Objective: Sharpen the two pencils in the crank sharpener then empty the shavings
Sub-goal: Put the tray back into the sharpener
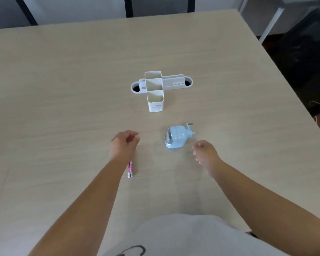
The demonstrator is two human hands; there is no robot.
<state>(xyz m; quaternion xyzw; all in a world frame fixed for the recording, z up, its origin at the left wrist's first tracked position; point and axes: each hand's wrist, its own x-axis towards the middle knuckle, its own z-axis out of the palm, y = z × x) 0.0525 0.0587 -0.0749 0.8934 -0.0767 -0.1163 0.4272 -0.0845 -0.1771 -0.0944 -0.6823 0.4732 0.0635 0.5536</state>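
Note:
A light blue crank sharpener point(176, 136) stands on the beige table point(63, 89), its crank handle point(190, 128) pointing to the back right. Two pink patterned pencils point(130, 169) lie side by side on the table; their far ends are hidden under my left wrist. My left hand point(123, 144) hovers above them, left of the sharpener, fingers loosely curled and holding nothing. My right hand point(205, 152) floats just right of the sharpener, fingers curled in, empty and not touching it.
A white desk organizer point(155, 100) with open compartments stands behind the sharpener, in front of a white cable tray point(174, 82) set in the table. A black chair point(307, 52) sits past the table's right edge. My white shirt point(183, 237) fills the bottom.

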